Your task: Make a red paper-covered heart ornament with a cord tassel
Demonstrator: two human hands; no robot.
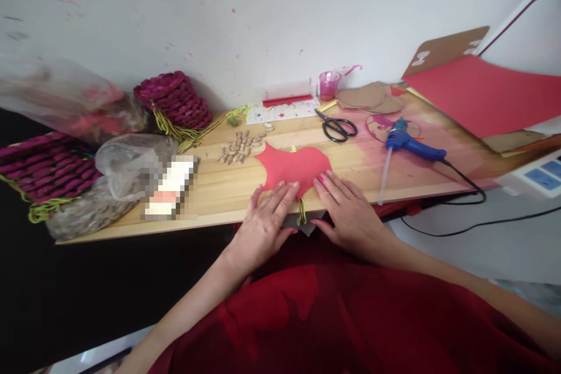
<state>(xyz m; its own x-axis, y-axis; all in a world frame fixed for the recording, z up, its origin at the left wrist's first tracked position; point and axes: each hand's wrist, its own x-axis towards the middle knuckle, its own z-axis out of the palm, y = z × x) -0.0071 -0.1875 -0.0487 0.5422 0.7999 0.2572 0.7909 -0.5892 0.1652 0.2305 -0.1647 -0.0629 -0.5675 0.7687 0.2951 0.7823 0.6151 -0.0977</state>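
Observation:
A red paper cutout [293, 166] with a pointed, fish-like outline lies on the wooden table near its front edge. My left hand [267, 219] rests flat on its lower left part, fingers stretched out. On its lower right part, my right hand [348, 204] presses with fingers extended and the thumb apart. Between the hands, a yellow-green and dark yarn tassel [302, 211] hangs from the cutout over the table edge. A small yellow bit [293, 149] shows at its upper edge. Just behind to the left is a pile of peanuts in shells [240, 147].
Black-handled scissors [336, 127] and a blue glue gun [414, 146] with its cord lie to the right. Red paper sheets [482, 93] lean farther right. At left are woven purple yarn pieces [175, 99], a plastic bag [127, 166] and a blurred phone-like object [173, 187].

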